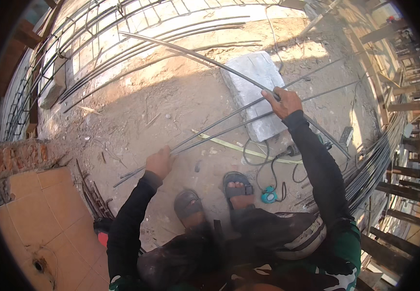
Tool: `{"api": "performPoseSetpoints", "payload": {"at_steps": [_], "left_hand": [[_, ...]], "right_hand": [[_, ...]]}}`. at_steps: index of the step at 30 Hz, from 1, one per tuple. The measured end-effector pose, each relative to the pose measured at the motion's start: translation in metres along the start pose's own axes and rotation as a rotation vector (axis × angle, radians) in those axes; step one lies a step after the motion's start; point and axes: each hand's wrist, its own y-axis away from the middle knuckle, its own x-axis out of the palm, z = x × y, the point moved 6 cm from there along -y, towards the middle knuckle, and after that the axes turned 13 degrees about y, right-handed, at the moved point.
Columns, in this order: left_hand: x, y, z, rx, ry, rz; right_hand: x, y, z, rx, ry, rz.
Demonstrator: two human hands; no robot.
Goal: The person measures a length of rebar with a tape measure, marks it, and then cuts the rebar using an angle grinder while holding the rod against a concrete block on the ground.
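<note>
Dark trousers [171,257] fill the bottom of the view, with two sandalled feet just beyond them on the dirt floor [137,121]. Ahead of the feet, a pair of rods [241,110] slants from lower left to upper right, over a pale block [258,92]. The left hand [159,163] is closed around the pair near its lower-left end, the tips poking out past the fist. The right hand [288,103] pinches a crossing rod [219,65] between thumb and curled fingers; that rod's long axis runs from upper left to lower right, passing straight through the grip. The crossing lies at the right fingers, well up and to the right of the left hand. The knuckles hide the contact, so I can't tell whether the right fingers also touch the pair.
</note>
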Motion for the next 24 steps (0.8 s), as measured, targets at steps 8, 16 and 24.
{"api": "performPoseSetpoints", "payload": {"at_steps": [8, 16, 24], "left_hand": [[0.003, 0.013, -0.013, -0.025, 0.001, -0.14], [-0.005, 0.0, -0.022, -0.021, -0.012, -0.118], [-0.028, -0.001, -0.018, 0.068, -0.027, -0.111]], "right_hand": [[0.022, -0.034, 0.054, -0.362, 0.116, -0.075], [0.057, -0.079, 0.165, -0.686, 0.147, -0.018], [0.025, -0.023, 0.105, -0.218, -0.277, -0.388]]}}
